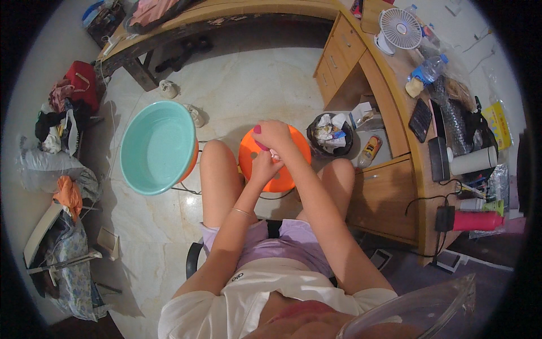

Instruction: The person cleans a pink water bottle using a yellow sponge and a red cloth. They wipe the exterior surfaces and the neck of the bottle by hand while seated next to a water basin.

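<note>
Over an orange plastic stool (292,180) between the knees, both hands meet. My right hand (273,134) is curled over a small pink item (258,129), with part of that item showing at its edge. Just below and touching it, my left hand (263,166) is bent with the fingers partly hidden; a small pinkish piece (275,155) shows between the two hands. What the item is cannot be told, and whether the left fingers grip it is unclear. To the left stands a teal plastic basin (156,146), raised above the floor on something orange.
A full waste bin (329,132) and a bottle (369,151) stand right of the stool. The wooden desk (383,203) curves along the right, bearing a white fan (400,29), a water bottle (429,70) and a pink bottle (476,220). Bags and clothes lie along the left wall.
</note>
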Action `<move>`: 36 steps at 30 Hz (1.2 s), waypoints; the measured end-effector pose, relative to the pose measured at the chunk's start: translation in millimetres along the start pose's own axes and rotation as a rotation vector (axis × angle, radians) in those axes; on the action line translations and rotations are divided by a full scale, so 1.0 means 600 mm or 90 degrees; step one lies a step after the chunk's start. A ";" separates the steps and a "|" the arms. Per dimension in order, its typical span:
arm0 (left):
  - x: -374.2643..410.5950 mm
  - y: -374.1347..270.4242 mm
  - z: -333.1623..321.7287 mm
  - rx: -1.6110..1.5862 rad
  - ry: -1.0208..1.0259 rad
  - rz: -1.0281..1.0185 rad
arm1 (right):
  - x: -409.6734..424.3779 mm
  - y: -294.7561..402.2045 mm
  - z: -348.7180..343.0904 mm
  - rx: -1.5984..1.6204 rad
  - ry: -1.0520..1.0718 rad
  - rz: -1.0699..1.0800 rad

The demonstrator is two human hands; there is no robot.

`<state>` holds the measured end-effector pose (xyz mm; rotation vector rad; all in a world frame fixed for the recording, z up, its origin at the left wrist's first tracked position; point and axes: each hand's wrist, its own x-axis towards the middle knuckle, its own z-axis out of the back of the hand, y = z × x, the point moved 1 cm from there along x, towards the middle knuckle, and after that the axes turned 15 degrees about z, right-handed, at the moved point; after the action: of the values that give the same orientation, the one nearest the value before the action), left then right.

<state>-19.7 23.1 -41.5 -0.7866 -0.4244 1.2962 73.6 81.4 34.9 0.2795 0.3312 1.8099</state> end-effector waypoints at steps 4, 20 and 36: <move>-0.005 -0.007 0.001 -0.080 0.001 0.006 | -0.056 0.014 -0.004 -0.064 -0.177 0.075; -0.005 -0.023 0.009 -0.078 0.045 0.047 | -0.075 0.020 -0.002 -0.065 -0.264 -0.011; 0.011 -0.005 0.009 0.012 0.109 -0.011 | -0.084 0.034 -0.011 -0.188 -0.255 0.030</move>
<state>-19.8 31.1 -36.5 -0.8690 -0.2819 1.2048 65.7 27.2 35.2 0.4333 -0.2250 1.7725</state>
